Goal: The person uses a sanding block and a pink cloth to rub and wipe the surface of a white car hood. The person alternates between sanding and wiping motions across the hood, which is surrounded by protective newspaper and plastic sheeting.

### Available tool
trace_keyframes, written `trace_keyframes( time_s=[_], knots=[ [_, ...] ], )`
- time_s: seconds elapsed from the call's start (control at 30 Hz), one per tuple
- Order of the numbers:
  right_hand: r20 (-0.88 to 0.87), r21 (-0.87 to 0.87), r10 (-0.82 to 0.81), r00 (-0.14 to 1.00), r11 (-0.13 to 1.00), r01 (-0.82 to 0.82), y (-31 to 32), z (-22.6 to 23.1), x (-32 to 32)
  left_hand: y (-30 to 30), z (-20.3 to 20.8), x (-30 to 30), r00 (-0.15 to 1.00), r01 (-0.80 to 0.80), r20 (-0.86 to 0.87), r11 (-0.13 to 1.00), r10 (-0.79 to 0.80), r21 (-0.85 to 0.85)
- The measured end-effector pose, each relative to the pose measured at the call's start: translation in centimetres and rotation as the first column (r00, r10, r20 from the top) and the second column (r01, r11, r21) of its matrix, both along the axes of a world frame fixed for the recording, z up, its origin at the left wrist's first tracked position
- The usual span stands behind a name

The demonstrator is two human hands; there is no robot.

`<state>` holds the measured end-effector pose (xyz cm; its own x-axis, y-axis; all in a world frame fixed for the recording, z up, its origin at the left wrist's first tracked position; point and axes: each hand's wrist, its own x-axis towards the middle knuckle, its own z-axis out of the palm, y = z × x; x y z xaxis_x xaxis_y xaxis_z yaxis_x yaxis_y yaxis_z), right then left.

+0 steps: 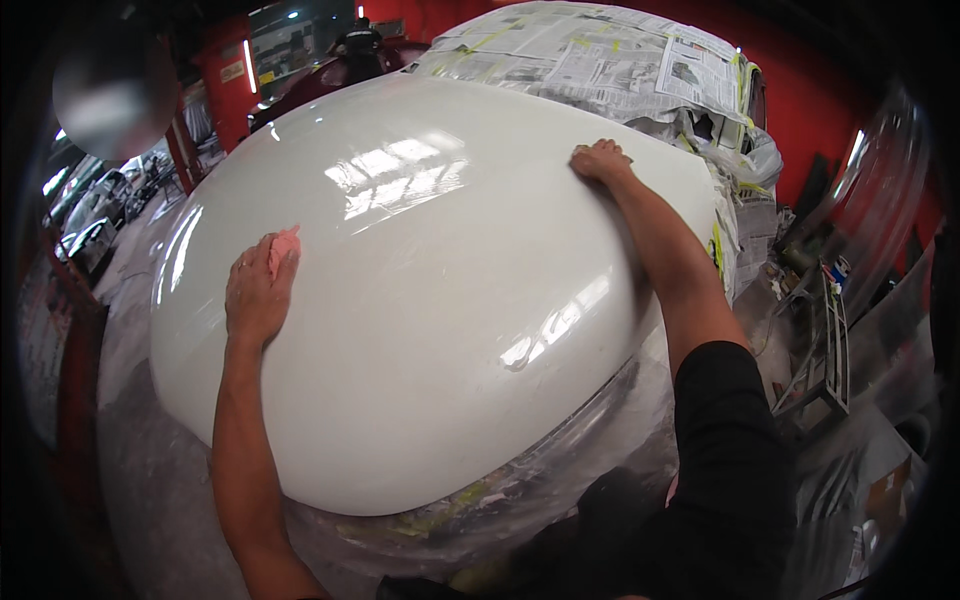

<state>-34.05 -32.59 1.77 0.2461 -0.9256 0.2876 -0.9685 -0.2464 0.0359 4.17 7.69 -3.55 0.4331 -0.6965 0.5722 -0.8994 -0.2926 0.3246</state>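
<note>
A glossy white car hood [440,290] fills the middle of the head view, with window-like reflections on it. My left hand [258,285] rests on its left part, fingers closed around a crumpled pink cloth [285,250] that shows between thumb and fingers. Farther off, at the hood's right side, my right hand [603,161] presses down with curled fingers. Something small and brownish seems to lie under its left edge, too hidden to name. Both arms are stretched out over the hood.
Newspaper [570,55] and yellow tape mask the car behind the hood. Plastic sheeting [610,430] hangs below the hood's front edge. At right stands a metal frame [825,340] among clutter. A person [360,40] is near a dark red car at the back.
</note>
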Motion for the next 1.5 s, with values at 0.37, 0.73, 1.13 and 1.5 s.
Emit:
trace_keyframes(
  time_s=[0.37, 0.73, 1.13, 1.5],
  knots=[
    [-0.258, 0.067, 0.308, 0.916, 0.951, -0.301, 1.2, -1.1, -8.1, -0.1, -0.5, 0.4, 0.999, -0.025, -0.029, 0.999, 0.026, 0.045],
    [0.402, -0.324, 0.511, 0.760, 0.855, -0.404, 15.4, -10.5, -16.8, 0.4, -0.2, 2.3, 0.997, -0.055, 0.054, 0.996, 0.051, 0.076],
    [0.256, -0.486, 0.823, 0.507, 0.563, -0.669, 31.5, -14.4, -8.4, 0.9, 0.3, 2.2, 1.000, 0.005, 0.008, 0.996, -0.006, 0.088],
    [0.370, -0.473, 0.673, 0.640, 0.730, -0.494, 28.0, -15.4, -11.8, 0.3, -0.6, 4.3, 0.999, -0.004, 0.043, 0.997, 0.001, 0.076]
  ],
)
